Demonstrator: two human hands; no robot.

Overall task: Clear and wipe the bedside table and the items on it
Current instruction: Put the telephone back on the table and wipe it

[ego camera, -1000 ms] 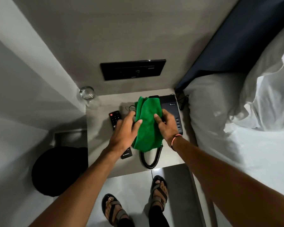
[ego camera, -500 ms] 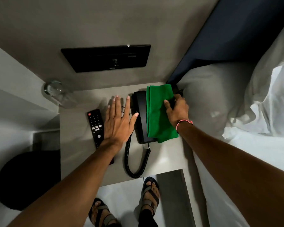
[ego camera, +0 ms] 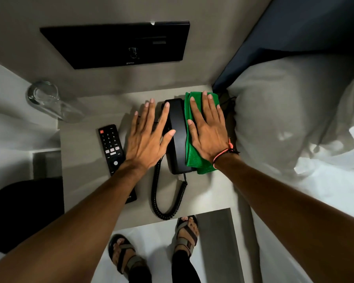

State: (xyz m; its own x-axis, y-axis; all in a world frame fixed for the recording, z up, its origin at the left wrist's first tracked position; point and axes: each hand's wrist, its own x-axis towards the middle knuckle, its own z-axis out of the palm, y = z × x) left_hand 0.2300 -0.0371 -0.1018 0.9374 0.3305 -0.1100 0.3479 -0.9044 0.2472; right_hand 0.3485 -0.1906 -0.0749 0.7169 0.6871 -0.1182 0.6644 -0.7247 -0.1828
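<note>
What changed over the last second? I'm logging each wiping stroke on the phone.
The right hand stopped pinching the green cloth and now presses it flat on the right half of the phone. The left hand let go of the cloth and lies spread, fingertips against the handset's left edge. The remote, the glass and the phone stayed on the bedside table.

A grey wall (ego camera: 90, 13) carries a black switch panel (ego camera: 119, 44). On the right stands a bed with a white pillow (ego camera: 278, 111), crumpled white sheets (ego camera: 335, 160) and a dark blue headboard (ego camera: 294, 29). The floor (ego camera: 151, 237) is pale and glossy. A round black bin (ego camera: 23, 213) stands at the lower left.
</note>
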